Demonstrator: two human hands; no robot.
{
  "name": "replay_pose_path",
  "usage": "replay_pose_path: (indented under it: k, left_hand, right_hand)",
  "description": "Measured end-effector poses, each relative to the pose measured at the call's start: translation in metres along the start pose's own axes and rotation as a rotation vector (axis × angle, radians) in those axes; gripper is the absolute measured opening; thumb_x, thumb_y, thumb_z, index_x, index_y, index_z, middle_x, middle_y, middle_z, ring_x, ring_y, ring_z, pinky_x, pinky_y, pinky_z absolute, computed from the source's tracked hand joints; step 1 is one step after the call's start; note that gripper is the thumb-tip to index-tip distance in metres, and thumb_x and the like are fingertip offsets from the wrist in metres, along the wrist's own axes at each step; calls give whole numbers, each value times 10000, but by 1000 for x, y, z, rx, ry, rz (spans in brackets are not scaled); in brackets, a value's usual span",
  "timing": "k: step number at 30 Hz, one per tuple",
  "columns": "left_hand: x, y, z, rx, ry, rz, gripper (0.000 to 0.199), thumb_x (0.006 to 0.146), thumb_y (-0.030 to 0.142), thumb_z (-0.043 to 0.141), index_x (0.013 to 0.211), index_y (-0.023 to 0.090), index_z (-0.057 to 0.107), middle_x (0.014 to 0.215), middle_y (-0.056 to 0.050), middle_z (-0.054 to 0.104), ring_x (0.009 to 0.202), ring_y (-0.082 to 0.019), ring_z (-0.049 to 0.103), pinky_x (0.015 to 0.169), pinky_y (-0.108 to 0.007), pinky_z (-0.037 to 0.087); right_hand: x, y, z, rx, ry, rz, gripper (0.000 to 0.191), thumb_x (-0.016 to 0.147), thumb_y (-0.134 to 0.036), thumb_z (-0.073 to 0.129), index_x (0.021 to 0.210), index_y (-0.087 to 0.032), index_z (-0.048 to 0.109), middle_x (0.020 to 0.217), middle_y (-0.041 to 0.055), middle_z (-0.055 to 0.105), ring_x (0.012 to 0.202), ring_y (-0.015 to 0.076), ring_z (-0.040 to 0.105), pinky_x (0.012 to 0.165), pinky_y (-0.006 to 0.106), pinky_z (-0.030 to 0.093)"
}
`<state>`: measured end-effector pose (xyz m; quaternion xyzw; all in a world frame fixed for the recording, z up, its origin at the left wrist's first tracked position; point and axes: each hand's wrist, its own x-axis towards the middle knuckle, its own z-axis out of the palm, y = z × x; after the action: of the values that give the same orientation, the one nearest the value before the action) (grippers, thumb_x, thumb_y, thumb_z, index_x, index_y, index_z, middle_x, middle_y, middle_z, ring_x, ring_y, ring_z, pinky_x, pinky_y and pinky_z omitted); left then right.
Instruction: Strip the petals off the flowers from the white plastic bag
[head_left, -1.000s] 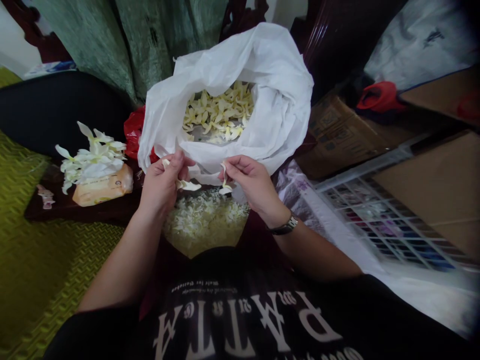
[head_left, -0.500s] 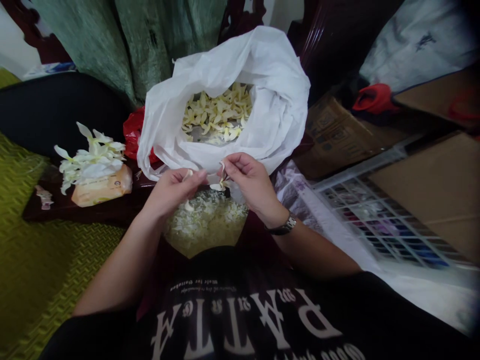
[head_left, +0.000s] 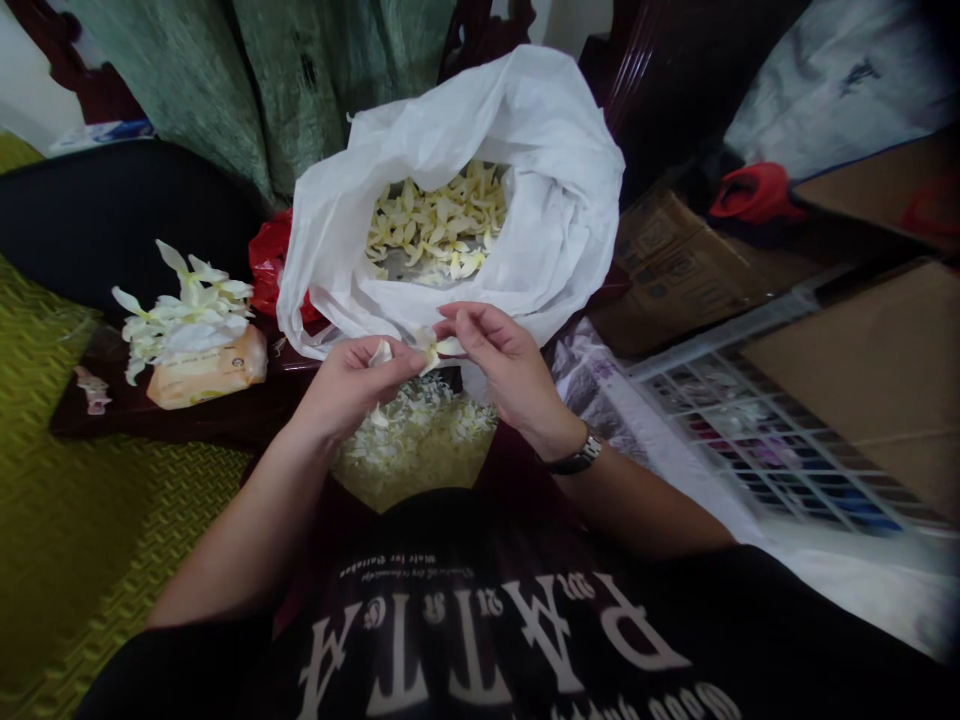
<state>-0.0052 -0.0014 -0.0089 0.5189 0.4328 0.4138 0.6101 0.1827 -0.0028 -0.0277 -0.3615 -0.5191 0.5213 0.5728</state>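
A pale flower [head_left: 430, 347] is between my two hands, just below the rim of a white plastic bag [head_left: 559, 230]. My left hand [head_left: 365, 378] pinches it at its left side, and another white petal shows between the fingers. The thumb and fingertips of my right hand [head_left: 510, 372] are closed on the flower's right petal. Inside the bag lie many cream flowers [head_left: 442, 222]. Under my hands, a yellowish container [head_left: 409, 475] holds small white-green flower pieces [head_left: 401, 430].
White flowers [head_left: 184, 310] rest on an orange tissue pack [head_left: 214, 372] at the left, beside a red bag [head_left: 270, 262]. Cardboard boxes [head_left: 675, 275] and a white plastic crate [head_left: 787, 450] stand at the right. A black seat [head_left: 127, 220] is at the upper left.
The flower has moved from my right fingertips to between both hands, with my left fingers now on it. My right fingers have spread a little and shifted their hold.
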Motion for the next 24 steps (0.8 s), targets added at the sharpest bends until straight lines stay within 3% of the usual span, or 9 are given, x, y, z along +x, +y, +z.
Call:
replay_pose_path:
  k: [5,9,13,15,18,20,24]
  left_hand:
    - [-2,4,-3,-101,-69,-62,411,704,390,868,572,185,536,448,87,297,389,-35,227,397,-218,152]
    - [-1,3,-11,10,-109,-60,476,788,481,796,551,179,514,465,72,306,409,-41,228,410,-227,139]
    - [1,4,-19,212,-4,26,447,811,584,739,651,173,660,490,54,355,422,-59,266,427,-246,136]
    - [2,8,-18,185,28,54,422,815,605,723,770,186,739,474,59,353,408,-69,272,427,-254,156]
    - [5,14,-11,68,43,108,446,835,631,683,779,195,754,460,50,370,411,-88,325,436,-261,256]
    - [7,16,-5,32,86,154,501,851,672,632,757,194,746,518,10,478,472,-111,437,480,-269,363]
    - [10,13,6,39,213,275,559,895,707,532,834,195,748,886,-78,704,751,-166,634,661,-284,511]
  right_hand:
    - [-5,2,-11,-18,-73,-23,365,879,-582,683,1083,-282,711,1003,10,732,945,172,692,909,363,584]
    - [-6,-1,-18,-97,-26,-57,307,888,-498,713,1105,-280,717,1046,19,735,996,180,682,959,371,557]
    - [-6,-9,-18,-189,142,-163,260,894,-429,718,1120,-300,712,1209,27,705,1123,207,646,1020,391,523]
    - [-8,-14,-14,-221,142,-188,231,902,-410,709,1105,-298,714,1176,28,718,1107,213,653,1026,407,518]
    - [-12,-21,-1,-252,-12,-159,177,910,-398,700,1031,-272,725,1027,29,747,975,207,684,956,412,543]
    - [-12,-22,10,-248,-116,-127,168,901,-396,705,989,-253,720,976,31,747,915,198,687,896,396,557]
    - [-8,-10,30,-153,-134,-25,240,832,-398,765,982,-237,671,1022,40,718,911,182,675,785,334,571]
